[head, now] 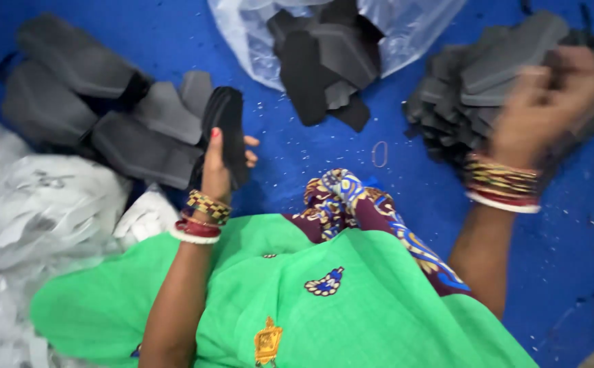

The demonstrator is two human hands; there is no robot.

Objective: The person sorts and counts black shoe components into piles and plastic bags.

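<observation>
Blue floor sheet carries heaps of dark grey foam sole-shaped pieces: left heap, right heap. Left hand clamps a black stack of pieces upright, edges aligned. Right hand, blurred, reaches into the right heap; grip unclear.

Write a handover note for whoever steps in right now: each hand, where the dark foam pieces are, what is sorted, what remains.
Left hand: grips a small upright stack of black pieces.
Right hand: blurred, on the grey pile at the right; its grip cannot be told.
Done, as it looks: bundled grey stacks lie at the left on the blue sheet.
Left: loose pieces in the clear plastic bag ahead, plus the right pile. A rubber band lies between.
</observation>
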